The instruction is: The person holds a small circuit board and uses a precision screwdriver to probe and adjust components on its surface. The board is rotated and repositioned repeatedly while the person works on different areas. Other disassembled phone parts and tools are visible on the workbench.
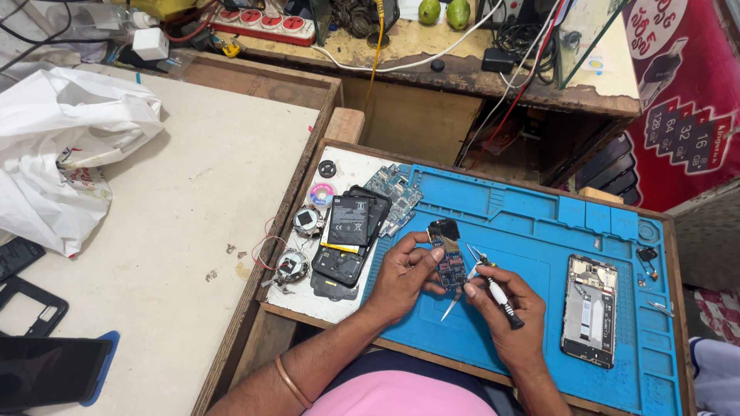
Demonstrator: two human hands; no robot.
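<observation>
My left hand (405, 271) pinches a small blue phone circuit board (448, 254) and holds it upright over the blue work mat (532, 231). My right hand (505, 308) grips a small screwdriver (497, 293) with a white and black handle, together with metal tweezers (455, 304) whose tips point down-left. The screwdriver tip sits at the right edge of the board. An opened phone body (590, 308) lies on the mat to the right of my hands.
A stack of phone batteries and back covers (351, 231), another circuit board (395, 189) and small round parts (307, 222) lie left of the mat. A white plastic bag (62, 146) and dark phone frames (31, 308) rest on the left table. A power strip (262, 21) and cables sit behind.
</observation>
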